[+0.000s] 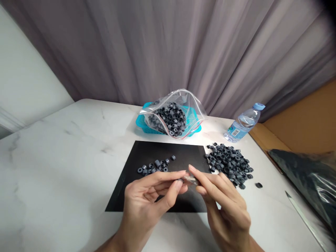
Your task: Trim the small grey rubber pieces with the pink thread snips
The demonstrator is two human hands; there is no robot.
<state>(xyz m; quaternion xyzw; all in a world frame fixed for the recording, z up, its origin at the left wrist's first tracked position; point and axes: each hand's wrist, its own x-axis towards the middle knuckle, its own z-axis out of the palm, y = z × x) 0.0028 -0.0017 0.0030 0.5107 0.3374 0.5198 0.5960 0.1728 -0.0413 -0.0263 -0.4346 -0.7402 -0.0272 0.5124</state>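
From the head camera, my 2 hands meet low over the black mat (157,150), near its front edge. My left hand (147,201) and right hand (227,210) each close thumb and forefinger on 1 small piece (190,179), pale and shiny. It is too small and too covered for me to say what it is. The grip on each side is shut to a tight pinch, with the other fingers curled loosely below.

I judge this work goes best low over the mat, so a dropped part lands on black, and with light pressure from the fingertips only.

A few grey rings (154,166) lie on the mat's far left part. A bigger heap of rings (229,161) sits on the counter (65,157), just beside the mat's right edge, with 1 stray ring (259,185) apart from it. Toward the far edge, a clear bag (172,117) of rings rests in a teal basket (140,122). A water bottle (243,124) lies to the right of it.
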